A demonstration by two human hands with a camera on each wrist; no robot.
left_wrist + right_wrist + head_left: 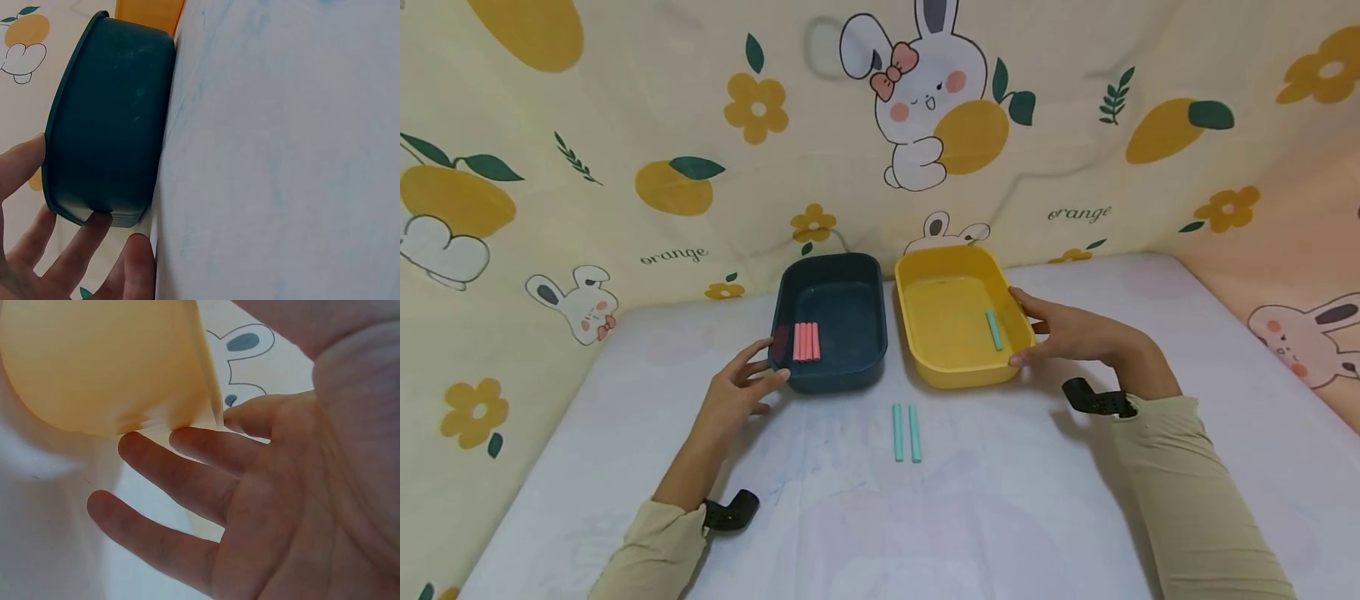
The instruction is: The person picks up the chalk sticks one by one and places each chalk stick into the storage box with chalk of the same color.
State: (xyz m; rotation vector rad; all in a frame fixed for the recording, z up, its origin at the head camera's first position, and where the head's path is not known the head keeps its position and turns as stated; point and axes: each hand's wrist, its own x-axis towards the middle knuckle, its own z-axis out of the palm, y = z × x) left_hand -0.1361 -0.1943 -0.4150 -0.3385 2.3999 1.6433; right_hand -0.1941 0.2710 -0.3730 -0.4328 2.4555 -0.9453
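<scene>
My left hand (737, 393) is at the near left corner of a dark blue-green plastic bin (853, 312), thumb and fingertips touching its rim and side wall. Inside that bin, several pink chalk sticks (807, 342) lie side by side. At the right side of a yellow bin (943, 317) is my right hand (1063, 333), its spread fingers against the outer wall and rim. One teal chalk stick (994, 330) lies in the yellow bin. The left wrist view shows the dark bin's outer wall (119, 119) by my fingers; the right wrist view shows the yellow wall (112, 362).
Two more teal chalk sticks (906, 433) lie parallel on the white tablecloth (880, 533), in front of the bins. Both bins stand side by side, close to a printed cloth backdrop (820, 108) with rabbits and oranges. Faint blue smudges mark the tablecloth.
</scene>
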